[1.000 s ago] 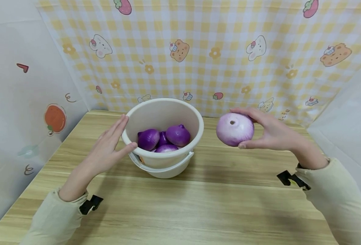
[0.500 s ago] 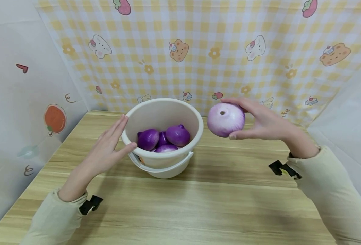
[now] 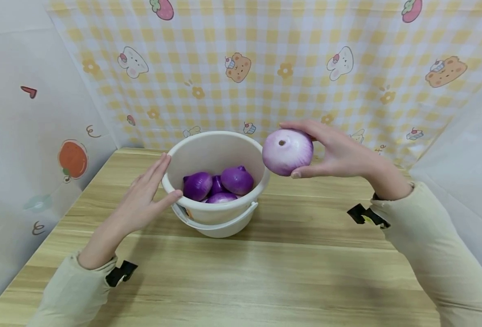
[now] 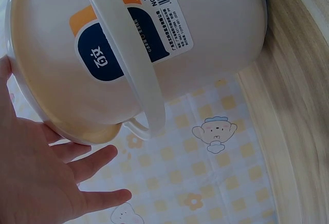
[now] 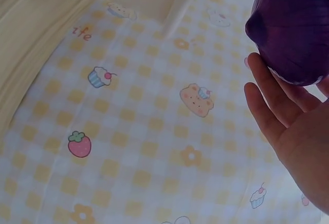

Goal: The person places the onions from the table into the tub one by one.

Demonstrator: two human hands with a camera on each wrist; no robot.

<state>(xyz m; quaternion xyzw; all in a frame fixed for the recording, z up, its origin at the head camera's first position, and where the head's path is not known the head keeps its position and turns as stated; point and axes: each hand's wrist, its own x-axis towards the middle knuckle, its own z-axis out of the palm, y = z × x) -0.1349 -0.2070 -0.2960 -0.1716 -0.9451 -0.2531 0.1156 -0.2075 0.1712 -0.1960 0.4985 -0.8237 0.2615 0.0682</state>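
Left grip (image 3: 143,200): the left hand lies flat against the outer left wall of the bucket, fingers straight, thumb tip at the rim; it holds nothing and sits where it did a second ago.
Bucket (image 3: 216,150): white, upright, near the desk's back edge at about the middle, its handle hanging down over the front; unmoved.
Onions in bucket (image 3: 238,180): several dark purple ones lie on the bottom, touching each other; same arrangement as before.
Held onion (image 3: 287,151): pale purple, in the air, now just at the bucket's right rim and higher; a second ago it hung well to the right.
Right grip (image 3: 339,154): the right hand has fingers over the onion's top and thumb under it, curled round it; it has travelled left and up.
Desk (image 3: 265,281): light wood.
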